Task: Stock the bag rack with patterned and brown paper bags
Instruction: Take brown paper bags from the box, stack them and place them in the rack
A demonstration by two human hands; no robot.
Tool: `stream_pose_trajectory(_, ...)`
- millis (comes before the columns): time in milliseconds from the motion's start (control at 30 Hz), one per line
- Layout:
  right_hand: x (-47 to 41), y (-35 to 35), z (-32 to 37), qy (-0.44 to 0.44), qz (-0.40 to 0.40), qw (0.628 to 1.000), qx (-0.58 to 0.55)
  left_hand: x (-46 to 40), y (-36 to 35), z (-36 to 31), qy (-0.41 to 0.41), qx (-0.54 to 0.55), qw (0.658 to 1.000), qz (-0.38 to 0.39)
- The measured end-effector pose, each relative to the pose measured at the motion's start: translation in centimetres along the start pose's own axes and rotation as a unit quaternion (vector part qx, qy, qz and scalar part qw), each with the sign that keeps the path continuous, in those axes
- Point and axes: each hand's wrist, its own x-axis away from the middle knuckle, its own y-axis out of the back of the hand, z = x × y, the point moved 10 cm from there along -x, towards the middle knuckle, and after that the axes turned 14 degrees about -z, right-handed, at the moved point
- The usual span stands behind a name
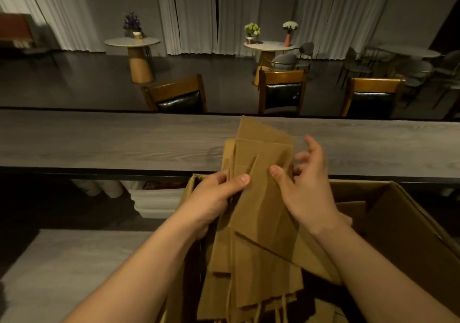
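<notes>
Thumbs of left hand (214, 198) and right hand (306, 185) atop brown paper bags (258, 213)

Paper bags (258, 213) held over open cardboard box (410, 223), near bench (124, 143) front edge; chairs (282, 93) behind bench

You've got plain brown paper bags (258, 213), no print on them, same kraft brown as the cardboard box (408, 225) under them. Counter (99, 143) is grey woodgrain with a black front edge. Chairs (281, 93) past it: amber wood frames, glossy black pads. Round tables (132, 41) have pale tops on tan bases. Curtains (196, 11) white. Flowers: purple (132, 21) on the left table, yellow-green (252, 29) and white in an orange vase (287, 39) on the right one.
</notes>
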Motion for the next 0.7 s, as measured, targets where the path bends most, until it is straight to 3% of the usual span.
stream_pose_trajectory(67, 0.3, 0.2, 1.3, 0.122, -0.042, 0.985, 0.119, -0.2, 0.1, 0.1, -0.015, -0.026, 0.999, -0.016)
stream_pose_trajectory(133, 1.0, -0.6, 2.4, 0.202, -0.022, 0.961, 0.19, -0.4, 0.5, 0.1, -0.035, -0.03, 0.998, -0.037)
stream_pose_trajectory(267, 1.8, -2.6, 2.0, 0.176, 0.124, 0.959, 0.186, -0.6, 1.6, -0.3, -0.045, -0.012, 0.995, -0.086)
stream_pose_trajectory(333, 1.5, -2.3, 1.9, 0.151, 0.15, 0.961, 0.175, -0.7, 1.9, -0.5, -0.053, -0.013, 0.994, -0.096)
stream_pose_trajectory(533, 0.6, -0.8, 1.6, 0.107, 0.105, 0.97, 0.19, -0.7, 2.3, -0.9, -0.066, -0.008, 0.992, -0.107)
stream_pose_trajectory(633, -0.2, 0.0, 1.0, 0.099, 0.068, 0.985, 0.126, -0.7, 2.3, -1.3, -0.078, -0.011, 0.991, -0.112)
stream_pose_trajectory(700, -0.9, 1.0, 0.2, 0.049, 0.035, 0.997, 0.053, -0.8, 2.4, -1.4, -0.085, -0.021, 0.989, -0.117)
